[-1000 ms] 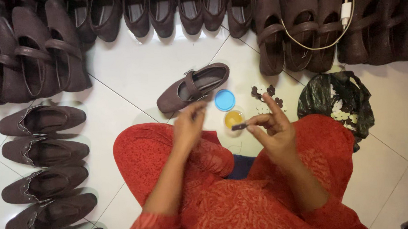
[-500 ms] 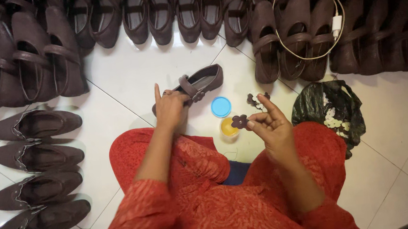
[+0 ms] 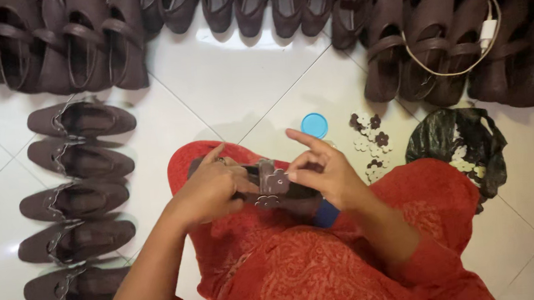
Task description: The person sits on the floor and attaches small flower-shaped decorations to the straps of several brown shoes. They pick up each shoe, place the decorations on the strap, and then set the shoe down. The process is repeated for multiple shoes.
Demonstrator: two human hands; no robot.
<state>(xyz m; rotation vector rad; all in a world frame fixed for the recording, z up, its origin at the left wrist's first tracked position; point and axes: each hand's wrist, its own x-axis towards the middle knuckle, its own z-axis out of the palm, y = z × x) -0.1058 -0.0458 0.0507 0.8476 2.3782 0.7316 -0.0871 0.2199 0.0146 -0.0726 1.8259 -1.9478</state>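
Lifted from the floor (image 3: 231, 90) since a moment ago, a brown shoe (image 3: 283, 196) now rests on the lap, left hand (image 3: 210, 188) clasping it while right hand (image 3: 322, 171) pinches a flower trim (image 3: 277, 182) against its strap.

Shoe (image 3: 283, 196): dark brown, strapped, lying sideways across the lap, held between left hand (image 3: 210, 188) and right hand (image 3: 322, 171).
Flower trim (image 3: 277, 182): brown, flat, pressed on the shoe's upper (a second piece just below).
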